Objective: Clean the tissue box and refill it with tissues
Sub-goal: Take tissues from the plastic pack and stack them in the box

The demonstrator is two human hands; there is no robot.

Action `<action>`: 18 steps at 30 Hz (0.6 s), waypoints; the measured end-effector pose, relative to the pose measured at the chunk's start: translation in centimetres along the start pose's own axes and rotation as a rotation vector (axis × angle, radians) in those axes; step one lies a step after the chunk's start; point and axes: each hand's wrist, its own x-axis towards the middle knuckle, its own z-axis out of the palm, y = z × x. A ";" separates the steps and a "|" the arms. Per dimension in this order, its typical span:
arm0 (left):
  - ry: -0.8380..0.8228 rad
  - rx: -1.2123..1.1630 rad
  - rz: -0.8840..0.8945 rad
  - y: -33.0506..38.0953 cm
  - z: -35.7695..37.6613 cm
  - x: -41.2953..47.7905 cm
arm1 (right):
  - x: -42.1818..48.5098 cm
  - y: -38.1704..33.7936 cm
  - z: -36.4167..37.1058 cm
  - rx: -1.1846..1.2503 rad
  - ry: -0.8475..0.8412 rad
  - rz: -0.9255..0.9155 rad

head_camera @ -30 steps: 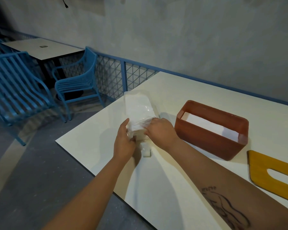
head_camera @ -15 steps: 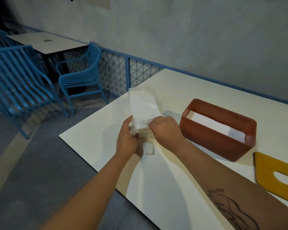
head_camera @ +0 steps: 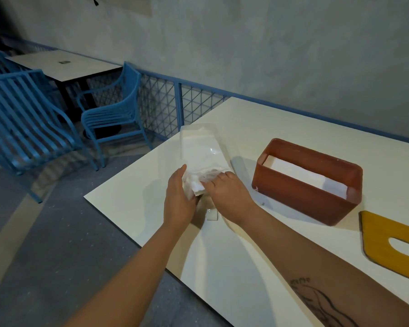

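Clear-plastic tissue pack (head_camera: 198, 149) at frame centre, near end gripped by left hand (head_camera: 178, 199), right hand (head_camera: 229, 194) pinching the crumpled wrapper mouth. Terracotta tissue box (head_camera: 302, 199) to the right on white table (head_camera: 246, 267), open-topped, white sheets inside. Best handled by bracing the wrapper and drawing the stack out straight, uncrumpled.

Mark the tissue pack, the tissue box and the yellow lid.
tissue pack (head_camera: 200, 152): head view, clear wrapper over the white stack.
tissue box (head_camera: 300, 197): head view, near outer wall.
yellow lid (head_camera: 376, 232): head view, flat face left of its slot.
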 end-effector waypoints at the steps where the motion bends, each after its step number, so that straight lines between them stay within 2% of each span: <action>1: 0.022 0.102 0.073 0.0 -0.1 -0.2 | -0.3 -0.1 -0.1 0.036 0.023 0.002; 5: 0.126 0.440 0.466 0.1 -0.4 -0.6 | -1.6 -0.8 -1.2 0.127 0.161 0.019; 9: 0.187 0.487 0.709 0.9 -0.1 -1.3 | -3.7 -1.3 -3.8 0.157 0.315 0.102; 13: 0.170 0.404 0.790 2.2 0.0 -1.7 | -6.6 -1.0 -6.1 0.252 0.428 0.195; 18: 0.109 0.403 0.756 4.0 0.0 -2.1 | -10.3 0.5 -9.3 0.622 0.426 0.402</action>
